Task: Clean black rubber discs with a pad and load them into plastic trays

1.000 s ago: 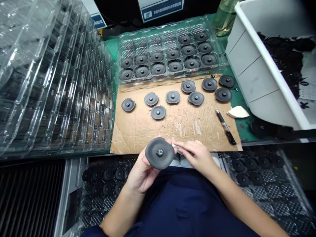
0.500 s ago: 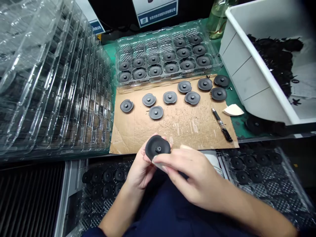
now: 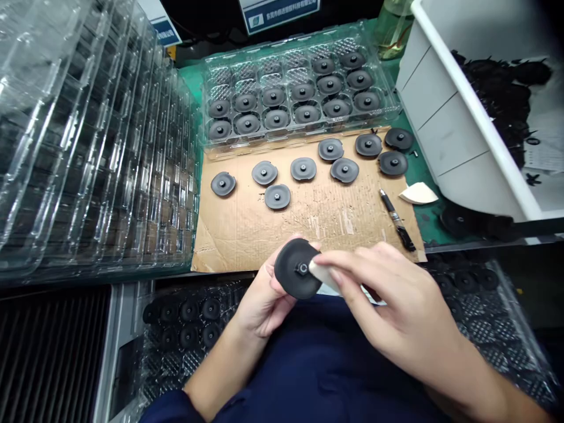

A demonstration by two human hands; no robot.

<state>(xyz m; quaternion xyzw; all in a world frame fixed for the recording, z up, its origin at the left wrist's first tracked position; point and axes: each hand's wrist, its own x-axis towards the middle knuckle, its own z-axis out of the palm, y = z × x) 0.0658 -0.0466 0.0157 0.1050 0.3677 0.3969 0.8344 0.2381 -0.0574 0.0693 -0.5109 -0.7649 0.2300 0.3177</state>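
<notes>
My left hand (image 3: pixel 259 299) grips a black rubber disc (image 3: pixel 296 268) with a small metal nut at its centre, held over my lap near the cardboard's front edge. My right hand (image 3: pixel 388 305) is closed on a small white wedge-shaped piece (image 3: pixel 321 274) and presses its tip against the disc beside the nut. Several similar discs (image 3: pixel 303 168) lie loose on the cardboard sheet (image 3: pixel 321 226).
A clear plastic tray (image 3: pixel 291 88) partly filled with discs sits behind the cardboard. Stacked empty clear trays (image 3: pixel 88 147) stand at left. A white bin (image 3: pixel 453 135) of black parts is at right. A black pen (image 3: pixel 396 220) and another white wedge (image 3: pixel 418 192) lie near it. Filled trays sit below the bench.
My right hand has shifted from over the disc's lower edge to its right side, the white piece now on the disc's face by the nut. The disc has turned slightly.
</notes>
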